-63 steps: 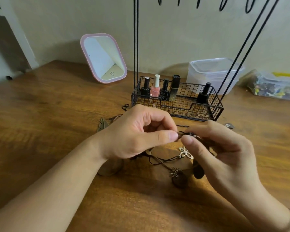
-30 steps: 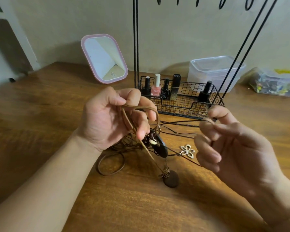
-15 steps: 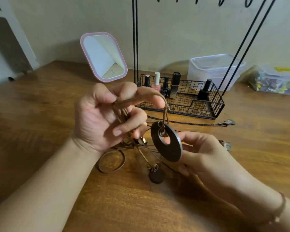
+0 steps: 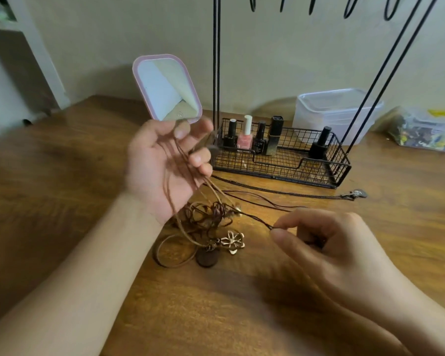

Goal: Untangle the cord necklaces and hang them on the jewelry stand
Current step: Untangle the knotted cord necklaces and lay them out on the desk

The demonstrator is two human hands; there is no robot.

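- Left hand [image 4: 162,168], palm up, fingers loosely spread, lifts tan cords [image 4: 188,173] draped over them, likely to hold loops apart.
- Tangle [image 4: 211,214] lies on the surface [image 4: 62,176], flower pendant [image 4: 233,241] beside it.
- Right hand [image 4: 326,240]: its grip pinches a dark cord [image 4: 254,219], probably drawing it free.
- Stand [image 4: 280,160] behind; hooks bare.
- Bottle labels unreadable.
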